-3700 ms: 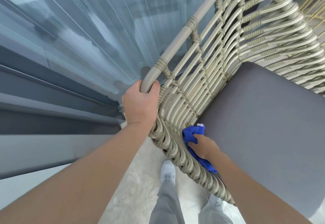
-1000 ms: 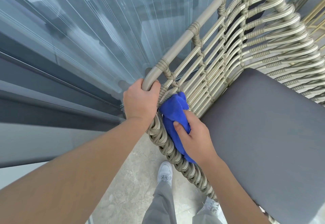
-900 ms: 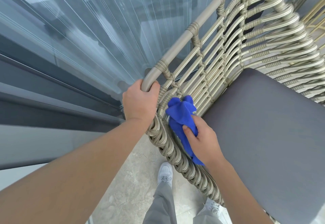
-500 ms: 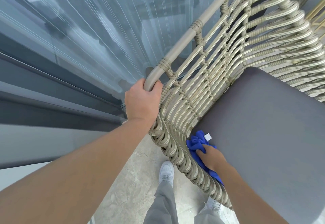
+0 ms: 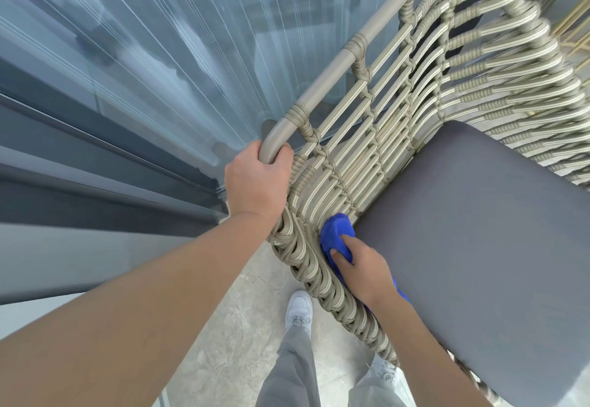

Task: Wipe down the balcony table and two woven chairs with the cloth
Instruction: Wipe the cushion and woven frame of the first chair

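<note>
With the left hand (image 5: 255, 183) clamped on the chair (image 5: 399, 103) rail to steady it, the right hand (image 5: 364, 269) grips the blue cloth (image 5: 335, 234) against the weave beside the cushion (image 5: 479, 247) and should press along the strands into the gaps.

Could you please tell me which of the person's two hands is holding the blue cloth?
The right hand presses the blue cloth against the woven chair; the left hand grips its frame.
</note>
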